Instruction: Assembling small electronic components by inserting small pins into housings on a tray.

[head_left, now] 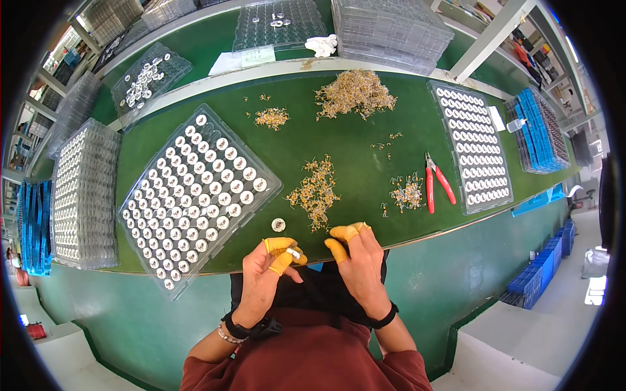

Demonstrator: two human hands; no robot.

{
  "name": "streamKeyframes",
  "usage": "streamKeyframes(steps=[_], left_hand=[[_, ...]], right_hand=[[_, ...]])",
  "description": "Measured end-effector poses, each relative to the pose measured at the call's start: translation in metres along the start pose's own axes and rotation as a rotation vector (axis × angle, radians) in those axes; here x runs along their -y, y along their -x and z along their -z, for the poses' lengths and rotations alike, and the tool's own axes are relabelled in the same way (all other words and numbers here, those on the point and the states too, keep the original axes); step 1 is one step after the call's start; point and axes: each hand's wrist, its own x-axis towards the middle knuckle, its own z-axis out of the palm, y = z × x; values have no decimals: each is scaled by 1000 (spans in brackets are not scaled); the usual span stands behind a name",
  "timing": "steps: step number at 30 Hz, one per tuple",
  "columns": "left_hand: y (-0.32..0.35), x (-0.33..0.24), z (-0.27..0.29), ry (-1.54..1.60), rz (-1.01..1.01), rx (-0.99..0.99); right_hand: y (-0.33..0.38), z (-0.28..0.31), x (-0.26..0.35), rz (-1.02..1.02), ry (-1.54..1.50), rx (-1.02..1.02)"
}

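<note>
- The left hand (266,264) is pinching a small, pale piece (295,253) between fingertips sheathed in wrinkled yellow rubber; the piece is sitting just off the table's front edge, partly hidden by those fingers.
- The right hand (357,257) is curling its own yellow-sheathed fingertips at the near end of a pile; from here I cannot tell whether they are gripping anything.
- That loose, bristly pile of yellow-bodied wire-legged parts (315,195) is spreading over the smooth green tabletop (368,169).
- A single round white disc (278,225) with a dark centre is lying flat near the left hand.
- A clear plastic tray (274,183) is lying askew to the left, holding rows of similar discs.
- Pliers (430,171) with glossy red handles are resting to the right, beside a small tangle of wiry parts (407,194).
- Another clear tray (479,208) of white discs is standing beyond the pliers.
- A dense, scratchy-looking heap (355,94) of yellowish wired parts is mounding at the back.
</note>
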Motion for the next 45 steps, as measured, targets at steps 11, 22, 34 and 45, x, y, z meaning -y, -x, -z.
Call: streamKeyframes(steps=[11, 22, 34, 45], left_hand=[[-4, -11, -12, 92, 81, 28], [-4, -3, -11, -25, 93, 54], [2, -4, -13, 31, 135, 87], [7, -7, -15, 24, 155, 110]], right_hand=[[-13, 16, -19, 42, 292, 74], [-7, 15, -20, -35, 353, -77], [18, 12, 14, -363, -582, 161], [29, 0, 19, -246, -480, 74]])
